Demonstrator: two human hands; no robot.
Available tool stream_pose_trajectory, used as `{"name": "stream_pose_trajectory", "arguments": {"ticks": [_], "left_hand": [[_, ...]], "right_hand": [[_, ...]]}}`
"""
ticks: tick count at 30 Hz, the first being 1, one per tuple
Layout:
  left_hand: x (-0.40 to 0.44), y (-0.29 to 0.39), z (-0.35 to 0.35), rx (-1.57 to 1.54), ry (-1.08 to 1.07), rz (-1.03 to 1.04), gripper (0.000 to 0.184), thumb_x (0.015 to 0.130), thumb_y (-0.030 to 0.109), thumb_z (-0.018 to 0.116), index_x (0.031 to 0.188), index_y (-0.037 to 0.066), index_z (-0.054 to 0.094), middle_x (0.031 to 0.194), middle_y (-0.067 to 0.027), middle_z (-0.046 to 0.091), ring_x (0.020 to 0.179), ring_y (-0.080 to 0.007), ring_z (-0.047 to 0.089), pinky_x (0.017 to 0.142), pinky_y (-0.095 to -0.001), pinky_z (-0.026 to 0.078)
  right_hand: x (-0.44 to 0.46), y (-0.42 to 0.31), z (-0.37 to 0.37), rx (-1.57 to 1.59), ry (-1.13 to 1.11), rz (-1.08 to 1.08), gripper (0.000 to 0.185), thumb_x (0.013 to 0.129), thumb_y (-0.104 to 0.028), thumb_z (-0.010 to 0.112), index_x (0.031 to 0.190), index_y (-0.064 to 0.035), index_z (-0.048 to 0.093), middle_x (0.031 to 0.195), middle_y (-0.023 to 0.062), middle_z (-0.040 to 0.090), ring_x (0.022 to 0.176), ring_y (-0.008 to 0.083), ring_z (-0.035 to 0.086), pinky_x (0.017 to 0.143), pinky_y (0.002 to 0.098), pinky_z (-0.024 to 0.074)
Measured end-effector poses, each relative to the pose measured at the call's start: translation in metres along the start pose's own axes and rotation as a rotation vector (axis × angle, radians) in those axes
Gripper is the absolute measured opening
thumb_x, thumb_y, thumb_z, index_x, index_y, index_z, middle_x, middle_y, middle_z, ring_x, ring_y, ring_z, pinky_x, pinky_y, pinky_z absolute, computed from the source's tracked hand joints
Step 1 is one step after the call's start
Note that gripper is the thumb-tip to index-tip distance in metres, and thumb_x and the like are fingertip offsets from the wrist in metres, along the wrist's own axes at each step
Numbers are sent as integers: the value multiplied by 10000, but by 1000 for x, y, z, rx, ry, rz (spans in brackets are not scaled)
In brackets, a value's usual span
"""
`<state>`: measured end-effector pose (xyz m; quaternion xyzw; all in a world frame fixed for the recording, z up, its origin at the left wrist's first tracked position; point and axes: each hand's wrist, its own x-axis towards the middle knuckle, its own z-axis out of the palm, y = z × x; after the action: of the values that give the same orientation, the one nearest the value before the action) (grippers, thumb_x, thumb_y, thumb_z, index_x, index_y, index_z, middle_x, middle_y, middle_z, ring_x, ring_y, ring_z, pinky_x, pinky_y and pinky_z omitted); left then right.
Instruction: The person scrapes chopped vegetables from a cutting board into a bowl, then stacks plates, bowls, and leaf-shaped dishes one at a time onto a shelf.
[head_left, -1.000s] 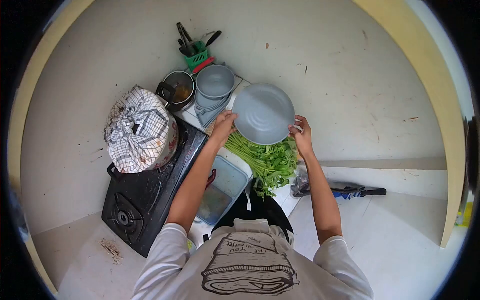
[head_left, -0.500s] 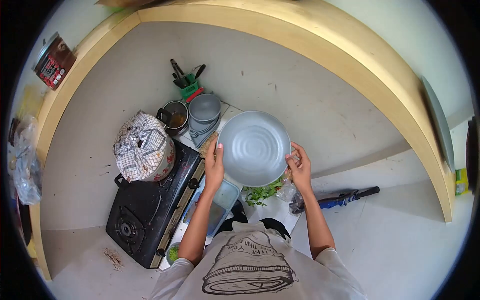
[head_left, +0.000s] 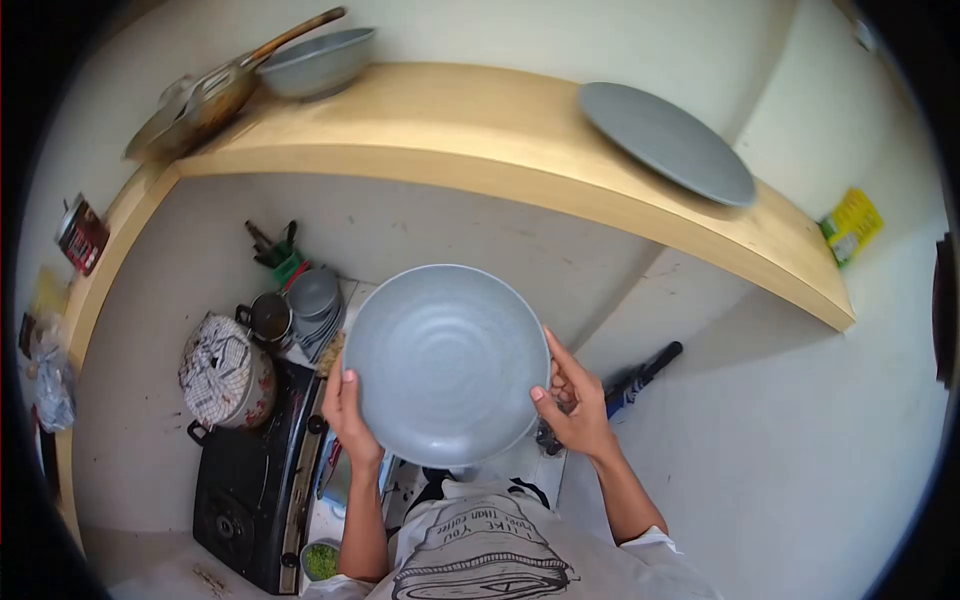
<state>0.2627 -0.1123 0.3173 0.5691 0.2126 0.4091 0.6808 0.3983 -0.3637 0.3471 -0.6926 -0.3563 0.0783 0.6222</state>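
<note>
Grey plate (head_left: 447, 365) raised, left hand (head_left: 350, 422) and right hand (head_left: 582, 415) gripping it, bowl (head_left: 305, 567) holding greens (head_left: 321, 561)

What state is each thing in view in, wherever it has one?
Large grey bowl: empty, gripped by left hand and right hand.
Large pot: covered with cloth.
Stove: exposed burner bare, no flame visible.
Small black pot: uncovered.
Green basket: holding upright utensils.
Small bowl: holding chopped greens.
Shelf bowl: upright, contents hidden.
Umbrella: closed.

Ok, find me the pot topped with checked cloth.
The pot is at the head view's left, on the black stove, next to the small dark saucepan.
</note>
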Motion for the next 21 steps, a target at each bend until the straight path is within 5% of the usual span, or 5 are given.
{"name": "stream_pose_trajectory", "arguments": {"ticks": [4, 13, 15, 18, 21], "left_hand": [[-28, 46, 48, 1, 1, 139, 530, 1073, 296, 437, 1391, -114, 541, 1307, -182, 633, 1190, -223, 603, 1062, -344, 434], [-14, 132, 141, 98, -257, 423, 527, 1072, 274, 450, 1384, -141, 539, 1292, -201, 657, 1160, -228, 625, 1075, -352, 430], [9, 148, 167, 81, -290, 483, 501, 1065, 273, 497, 1364, -122, 578, 1151, -173, 705, 915, -164, 652, 835, -276, 508], [38, 185, 201, 115, -441, 399, 472, 1055, 267, 546, 1384, -71, 574, 890, -37, 667, 593, -51, 498, 531, -227, 398], [68, 219, 235, 150, -599, 338, 461, 1041, 236, 567, 1391, -64, 553, 750, 12, 575, 511, -39, 417, 459, -231, 323]], "right_hand": [[-20, -31, -40, -13, 89, -112, 710, 915, 41, 647, 1572, 10, 377, 769, -26, 459, 660, 36, 399, 591, 192, 347], [-17, -136, -133, -83, 286, -228, 651, 961, 10, 606, 1569, 26, 372, 815, -35, 504, 672, 19, 439, 597, 176, 369], [-7, -165, -149, -96, 326, -227, 620, 975, -21, 606, 1556, 28, 394, 811, -31, 524, 659, 21, 452, 572, 183, 376], [26, -193, -176, -122, 376, -223, 570, 987, -67, 609, 1523, 35, 445, 797, -31, 546, 637, 27, 467, 531, 196, 378], [69, -210, -206, -95, 371, -226, 527, 968, -107, 613, 1454, 72, 515, 771, -24, 556, 619, 45, 473, 527, 218, 386]]}}
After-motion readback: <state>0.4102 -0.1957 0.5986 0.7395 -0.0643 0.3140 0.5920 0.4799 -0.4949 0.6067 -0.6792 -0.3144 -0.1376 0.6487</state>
